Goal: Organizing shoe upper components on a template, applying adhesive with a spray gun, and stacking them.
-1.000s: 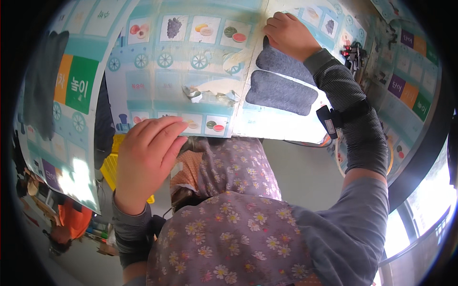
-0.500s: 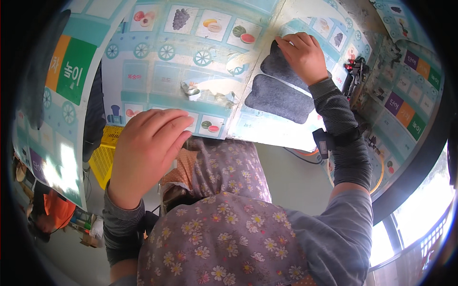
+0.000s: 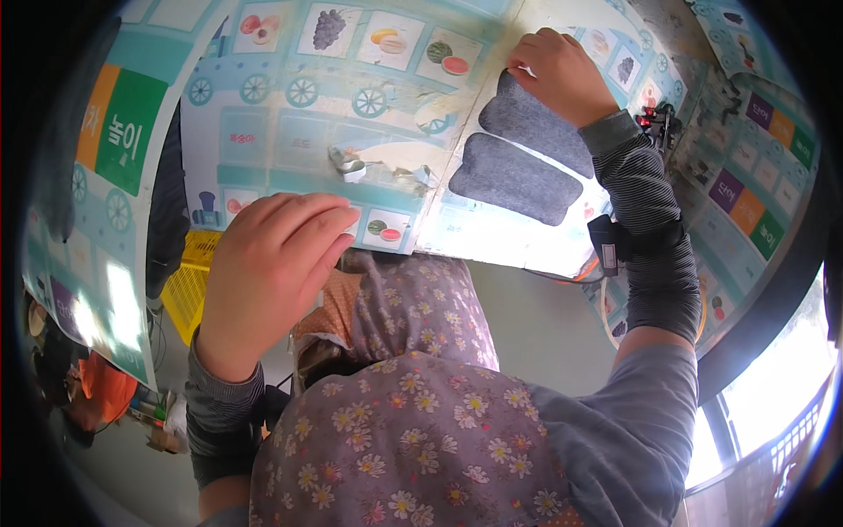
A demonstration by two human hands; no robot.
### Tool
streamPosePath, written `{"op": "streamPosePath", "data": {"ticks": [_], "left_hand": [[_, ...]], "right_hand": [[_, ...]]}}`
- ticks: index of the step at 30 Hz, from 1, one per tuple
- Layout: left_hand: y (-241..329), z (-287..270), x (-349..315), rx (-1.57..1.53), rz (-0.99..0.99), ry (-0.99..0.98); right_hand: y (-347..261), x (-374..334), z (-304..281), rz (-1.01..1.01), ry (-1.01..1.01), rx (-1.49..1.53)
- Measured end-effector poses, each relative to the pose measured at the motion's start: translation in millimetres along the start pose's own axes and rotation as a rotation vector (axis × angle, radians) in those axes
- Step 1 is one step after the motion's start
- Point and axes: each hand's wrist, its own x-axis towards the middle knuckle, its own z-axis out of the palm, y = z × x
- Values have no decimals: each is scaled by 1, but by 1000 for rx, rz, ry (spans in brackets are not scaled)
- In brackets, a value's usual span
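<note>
Right of centre on the printed tabletop [image 3: 479, 235], two dark grey cloth pieces lie side by side, the farther piece [image 3: 531, 123] and the nearer piece [image 3: 518, 180]. Your right hand [image 3: 565, 77] has its fingertips at the farther one's upper end; whether they pinch it, I cannot tell. Your left hand [image 3: 277, 268], fingers loosely bent, is over the near edge, its grip hidden, beside a yellow basket [image 3: 186, 294].

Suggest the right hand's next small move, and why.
Perhaps the right hand should smooth the far corner of the farther dark-grey, oblong fabric piece: the hand is at that corner, and the nearer dark-grey, oblong fabric piece lies flat alongside.
</note>
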Motion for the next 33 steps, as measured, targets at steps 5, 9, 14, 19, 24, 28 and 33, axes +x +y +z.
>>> {"op": "streamPosePath", "data": {"ticks": [5, 9, 14, 19, 24, 28, 33], "left_hand": [[-1, 1, 0, -2, 1, 5], [-2, 2, 0, 6, 7, 11], [-3, 4, -1, -5, -9, 14], [-6, 4, -2, -2, 0, 14], [-1, 9, 2, -50, -18, -7], [0, 14, 6, -45, -8, -17], [3, 18, 8, -39, -8, -43]], "right_hand": [[0, 9, -3, -57, -52, -67], [3, 11, 3, -131, -64, -155], [-5, -3, 1, -201, 75, -96], [0, -31, 10, -50, 146, -3], [-4, -32, 15, -45, 199, 67], [-6, -32, 19, 52, 144, 151], [-6, -18, 13, 20, 89, 203]]}}
